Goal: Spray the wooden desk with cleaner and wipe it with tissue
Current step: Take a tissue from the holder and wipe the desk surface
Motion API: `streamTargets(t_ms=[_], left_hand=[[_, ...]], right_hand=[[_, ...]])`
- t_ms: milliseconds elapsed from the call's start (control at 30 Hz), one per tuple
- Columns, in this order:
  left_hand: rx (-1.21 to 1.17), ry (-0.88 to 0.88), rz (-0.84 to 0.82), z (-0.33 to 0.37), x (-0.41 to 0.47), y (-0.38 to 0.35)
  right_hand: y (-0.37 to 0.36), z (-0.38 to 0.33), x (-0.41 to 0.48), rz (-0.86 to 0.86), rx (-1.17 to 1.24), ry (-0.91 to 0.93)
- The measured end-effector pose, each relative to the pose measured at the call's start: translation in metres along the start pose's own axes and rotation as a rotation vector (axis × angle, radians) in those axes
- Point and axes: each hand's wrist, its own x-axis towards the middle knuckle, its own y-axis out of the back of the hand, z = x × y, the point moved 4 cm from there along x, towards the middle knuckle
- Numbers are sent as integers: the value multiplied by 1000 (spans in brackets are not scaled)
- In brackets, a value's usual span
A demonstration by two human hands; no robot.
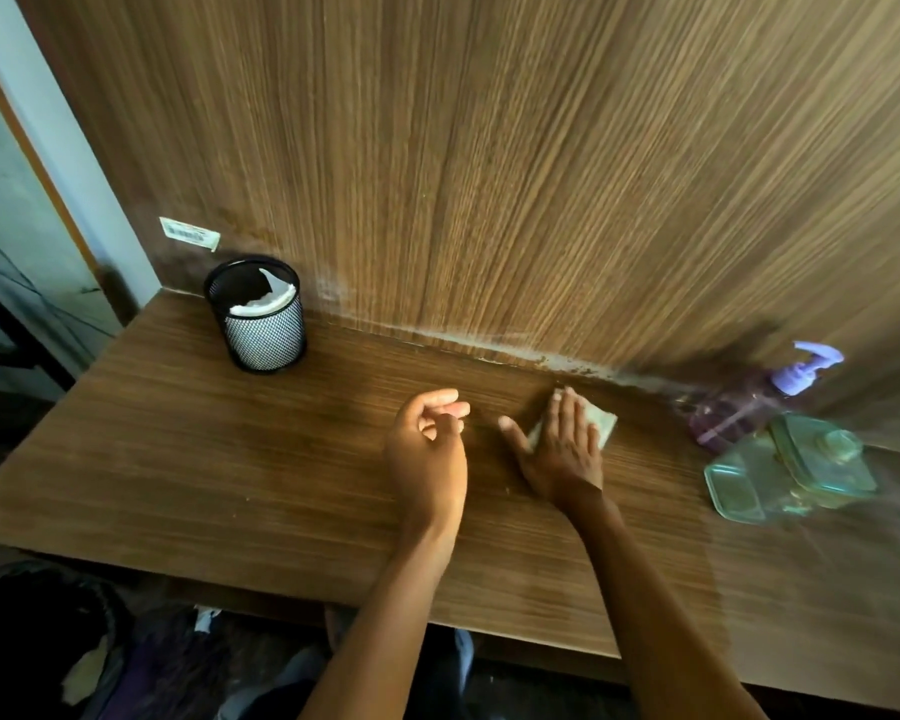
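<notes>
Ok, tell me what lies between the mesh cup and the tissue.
Head view: only the loosely curled left hand, between mesh cup and tissue; otherwise bare desk.

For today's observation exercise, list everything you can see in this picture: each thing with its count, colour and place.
wooden desk: one, brown, spans the lower view.
wall panel: one, brown wood grain, behind the desk.
mesh cup: one, black, back left of the desk, white paper inside.
sticker: one, white, on the panel above the cup.
spray bottle: one, purple, back right, blurred.
clear container: one, greenish, right, in front of the bottle.
tissue: one, pale, under the right hand.
left hand: loosely curled, empty.
right hand: flat on the tissue.
</notes>
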Motion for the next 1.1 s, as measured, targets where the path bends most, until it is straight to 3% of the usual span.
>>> streamTargets(t_ms=[200, 367, 500, 567, 633, 733, 800, 867, 1000, 1100], left_hand=[[-58, -112, 242, 11, 3, 11], [-74, -180, 299, 17, 5, 22], [-53, -200, 318, 17, 5, 29], [-49, -207, 323, 18, 7, 30], [-59, -212, 328, 19, 7, 29], [-66, -221, 328, 18, 7, 26], [-62, -219, 314, 17, 8, 26], [-40, -214, 299, 15, 9, 25], [1, -228, 312, 13, 10, 24], [9, -228, 311, 12, 12, 23]], right_hand=[[-31, -100, -10, 8, -192, 378], [-55, -94, -57, 112, -103, 652], [-51, -77, -86, 237, 38, 684], [-40, -68, -95, 161, 361, 586], [-25, -61, -96, -107, 910, 290], [2, -49, -86, -273, 1743, -156], [18, -41, -79, -274, 1953, -300], [26, -27, -73, -145, 1719, -342], [40, 15, -75, 387, 1066, -286], [44, 17, -74, 510, 735, -93]])
